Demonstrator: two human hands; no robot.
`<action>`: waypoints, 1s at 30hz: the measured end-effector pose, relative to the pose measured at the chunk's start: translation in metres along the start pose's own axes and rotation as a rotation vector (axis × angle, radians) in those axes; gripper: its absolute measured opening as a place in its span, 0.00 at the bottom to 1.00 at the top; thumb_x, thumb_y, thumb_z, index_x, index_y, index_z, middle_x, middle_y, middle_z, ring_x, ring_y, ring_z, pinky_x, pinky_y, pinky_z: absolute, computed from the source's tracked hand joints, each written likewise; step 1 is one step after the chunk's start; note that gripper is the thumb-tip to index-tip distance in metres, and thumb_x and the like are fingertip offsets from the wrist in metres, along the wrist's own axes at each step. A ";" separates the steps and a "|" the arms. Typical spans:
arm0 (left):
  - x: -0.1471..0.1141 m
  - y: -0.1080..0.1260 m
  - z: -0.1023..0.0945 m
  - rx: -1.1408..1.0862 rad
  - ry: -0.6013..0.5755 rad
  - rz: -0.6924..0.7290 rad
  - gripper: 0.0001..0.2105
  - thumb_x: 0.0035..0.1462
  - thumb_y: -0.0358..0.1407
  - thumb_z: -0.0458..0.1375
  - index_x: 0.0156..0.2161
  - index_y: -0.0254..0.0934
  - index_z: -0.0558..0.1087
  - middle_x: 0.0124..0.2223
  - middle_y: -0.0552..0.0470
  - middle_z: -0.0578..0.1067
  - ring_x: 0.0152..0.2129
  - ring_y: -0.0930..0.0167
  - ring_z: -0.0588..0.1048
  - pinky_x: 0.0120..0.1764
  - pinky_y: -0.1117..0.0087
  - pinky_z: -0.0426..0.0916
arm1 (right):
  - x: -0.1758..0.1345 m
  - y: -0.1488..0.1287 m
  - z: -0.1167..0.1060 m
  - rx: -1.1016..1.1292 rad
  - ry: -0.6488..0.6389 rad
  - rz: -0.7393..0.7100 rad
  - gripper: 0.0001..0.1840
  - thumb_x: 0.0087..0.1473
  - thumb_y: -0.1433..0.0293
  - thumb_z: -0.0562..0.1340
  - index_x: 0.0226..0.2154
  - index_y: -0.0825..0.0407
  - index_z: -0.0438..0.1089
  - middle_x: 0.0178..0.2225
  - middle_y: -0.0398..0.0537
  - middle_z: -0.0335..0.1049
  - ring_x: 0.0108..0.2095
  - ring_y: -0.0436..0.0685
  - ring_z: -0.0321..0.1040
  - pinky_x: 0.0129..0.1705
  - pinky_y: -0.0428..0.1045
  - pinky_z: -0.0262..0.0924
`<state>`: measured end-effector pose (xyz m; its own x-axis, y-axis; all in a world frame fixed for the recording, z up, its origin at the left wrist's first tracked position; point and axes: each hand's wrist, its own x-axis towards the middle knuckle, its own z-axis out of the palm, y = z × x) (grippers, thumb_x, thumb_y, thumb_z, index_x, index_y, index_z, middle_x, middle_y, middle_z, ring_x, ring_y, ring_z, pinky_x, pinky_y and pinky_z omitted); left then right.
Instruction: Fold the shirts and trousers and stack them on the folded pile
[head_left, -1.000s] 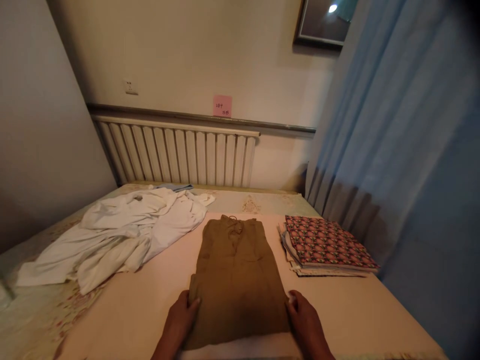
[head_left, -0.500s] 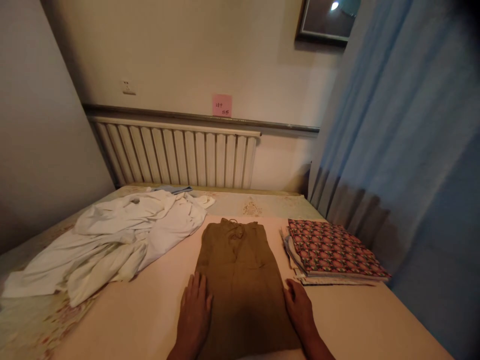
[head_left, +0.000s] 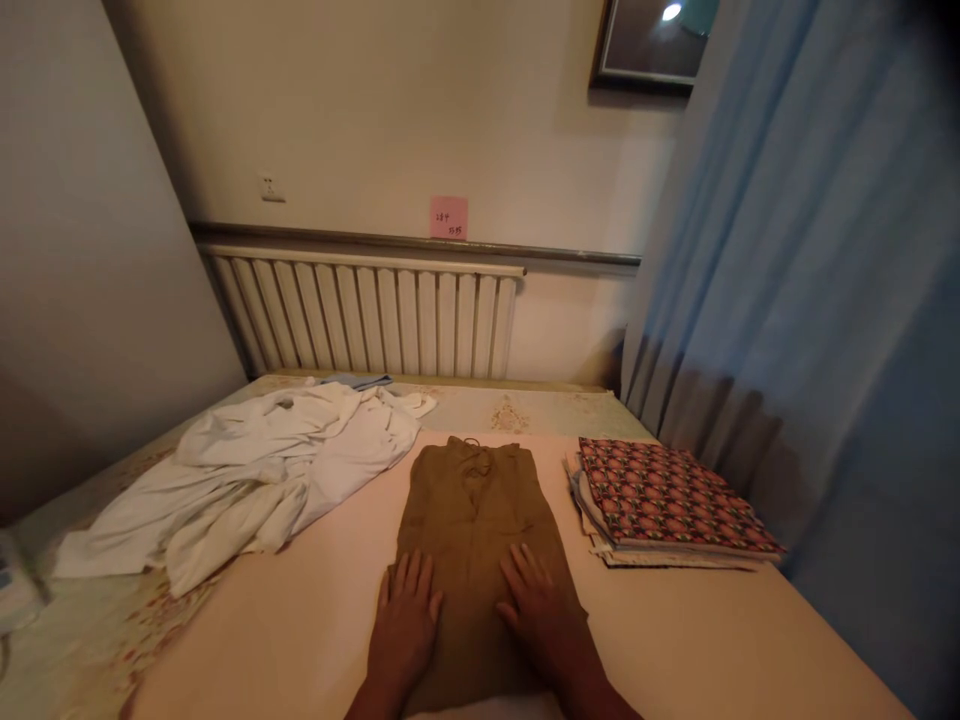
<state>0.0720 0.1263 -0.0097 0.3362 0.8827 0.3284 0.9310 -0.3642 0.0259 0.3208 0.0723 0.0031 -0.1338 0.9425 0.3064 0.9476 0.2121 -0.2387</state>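
A brown garment with a drawstring waist, likely trousers [head_left: 474, 510], lies flat and lengthwise in front of me, its waist end pointing toward the wall. My left hand [head_left: 405, 615] rests palm down on its left edge with the fingers stretched forward. On the right part of the cloth, my right hand [head_left: 541, 610] lies flat, fingers spread and thumb pointing inward. Neither hand grasps the fabric. Under the garment is a pale pink sheet [head_left: 322, 610].
Crumpled white cloth [head_left: 262, 460] lies to the left on the flowered bedcover [head_left: 105, 625]. At the right is a folded stack topped with red patterned fabric [head_left: 667, 495]. A blue curtain [head_left: 780, 300] hangs beside it. A radiator [head_left: 375, 315] runs along the wall behind.
My right hand has moved left from the garment's right edge onto its surface. My left hand has shifted slightly inward. The view has turned a little to the left.
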 end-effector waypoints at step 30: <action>0.030 -0.040 -0.038 -0.556 -0.139 -0.543 0.15 0.55 0.35 0.54 0.48 0.36 0.67 0.45 0.47 0.77 0.42 0.65 0.76 0.42 0.70 0.65 | 0.031 0.030 -0.012 0.194 0.080 0.488 0.20 0.51 0.74 0.55 0.47 0.51 0.70 0.37 0.48 0.77 0.37 0.55 0.74 0.38 0.47 0.63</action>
<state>0.0395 0.1557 0.0346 -0.0960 0.9953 0.0142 0.7747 0.0658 0.6289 0.3486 0.1050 0.0161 0.3388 0.9226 0.1848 0.8223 -0.1949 -0.5346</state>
